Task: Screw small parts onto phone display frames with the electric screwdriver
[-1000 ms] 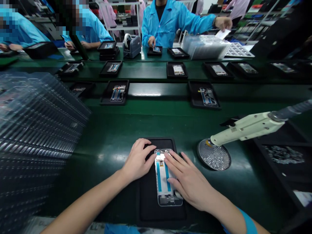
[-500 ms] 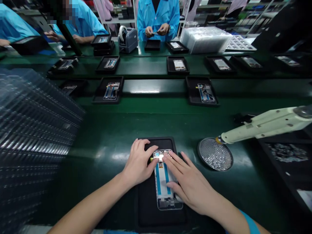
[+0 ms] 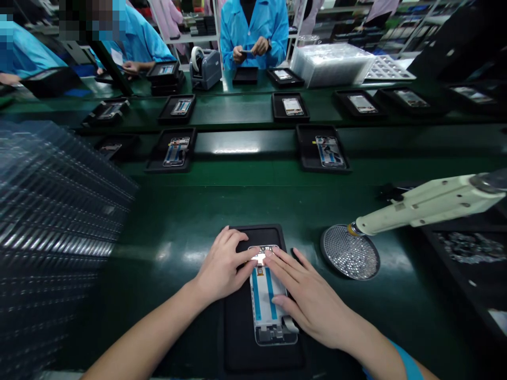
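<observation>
A phone frame [image 3: 263,301] with two blue strips down its length lies in a black foam tray [image 3: 240,338] in front of me. My left hand [image 3: 225,264] reaches in from the left, its fingertips resting on the bright upper part of the frame. From the right, my right hand [image 3: 304,290] lies over the frame's right edge, fingers stretched out and tips on the same upper part. The fingers of both hands are apart. What lies right under the fingertips is hidden.
An electric screwdriver [image 3: 428,203] rests its tip over a round perforated dish [image 3: 350,252] of screws. Stacked clear plastic trays [image 3: 59,221] stand at left. Trays with phone parts, such as one tray [image 3: 322,158], sit farther back. A co-worker [image 3: 253,31] stands opposite.
My left fingertips have shifted slightly right, now covering the small blue patch at the frame's top. My right hand stays almost in place. The trays on the far line have shifted a little.
</observation>
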Demonstrator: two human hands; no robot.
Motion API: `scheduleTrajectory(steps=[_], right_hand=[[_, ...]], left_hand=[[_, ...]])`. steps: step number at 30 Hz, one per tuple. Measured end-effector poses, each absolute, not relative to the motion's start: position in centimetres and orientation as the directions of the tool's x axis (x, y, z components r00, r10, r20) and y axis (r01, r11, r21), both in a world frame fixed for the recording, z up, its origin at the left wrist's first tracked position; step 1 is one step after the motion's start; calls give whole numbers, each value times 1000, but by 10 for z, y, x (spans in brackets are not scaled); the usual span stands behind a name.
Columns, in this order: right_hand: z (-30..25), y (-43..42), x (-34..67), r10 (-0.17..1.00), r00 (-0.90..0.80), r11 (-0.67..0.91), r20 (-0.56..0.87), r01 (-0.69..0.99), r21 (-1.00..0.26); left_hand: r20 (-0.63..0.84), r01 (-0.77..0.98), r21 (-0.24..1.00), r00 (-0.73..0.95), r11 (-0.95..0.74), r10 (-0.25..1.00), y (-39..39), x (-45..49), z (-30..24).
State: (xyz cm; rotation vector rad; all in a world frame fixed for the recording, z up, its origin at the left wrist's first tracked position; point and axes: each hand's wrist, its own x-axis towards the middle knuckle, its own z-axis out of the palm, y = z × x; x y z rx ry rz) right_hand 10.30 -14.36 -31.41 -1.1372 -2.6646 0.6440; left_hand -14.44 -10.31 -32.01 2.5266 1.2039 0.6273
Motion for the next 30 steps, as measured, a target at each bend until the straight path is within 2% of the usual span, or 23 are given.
scheduleTrajectory(steps=[4, 5, 7, 8, 9, 10, 11, 12, 13, 14, 15, 18, 20, 22, 26, 30], right_hand=[[-314, -143, 103, 719, -695, 614, -4, 637, -466], [-313, -143, 104, 719, -694, 621, 36, 619, -481], [-310, -144, 109, 732, -643, 649, 226, 557, -518], [-307, -144, 114, 751, -554, 653, 360, 541, -530], [-304, -144, 119, 760, -399, 646, 514, 551, -528], [-301, -141, 125, 720, -195, 632, 666, 583, -511], [-297, -137, 131, 616, 15, 610, 788, 624, -489], [-294, -131, 138, 492, 190, 576, 850, 662, -481], [-290, -123, 145, 395, 312, 542, 864, 680, -493], [-286, -115, 152, 364, 385, 529, 848, 664, -528], [-282, -105, 157, 428, 415, 529, 802, 605, -595], [-272, -80, 169, 804, 324, 420, 498, 283, -862], [-270, -70, 171, 886, 275, 344, 373, 151, -927], [-271, -66, 169, 857, 344, 358, 385, 140, -923], [-283, -75, 164, 738, 451, 465, 502, 199, -863], [-293, -92, 164, 730, 450, 482, 514, 194, -854]], left_hand=[[245, 699, 311, 596, -644, 765, -106, -141, -315], [238, 709, 282, 601, -646, 763, -106, -140, -313], [230, 725, 239, 605, -647, 763, -108, -138, -312], [230, 728, 226, 605, -647, 762, -108, -137, -312], [231, 730, 222, 605, -647, 762, -109, -137, -313], [231, 728, 223, 607, -648, 761, -109, -137, -314], [230, 723, 230, 610, -652, 758, -110, -138, -315], [228, 717, 242, 613, -654, 756, -110, -140, -316], [225, 710, 258, 615, -655, 756, -110, -142, -318], [220, 704, 276, 617, -655, 756, -111, -143, -319], [211, 696, 293, 622, -656, 754, -112, -145, -320], [194, 666, 321, 649, -673, 735, -116, -143, -323], [204, 638, 317, 676, -701, 708, -118, -136, -324], [220, 618, 311, 692, -722, 687, -119, -126, -326], [247, 616, 309, 683, -724, 687, -118, -111, -329], [240, 648, 323, 649, -690, 722, -117, -109, -330]])
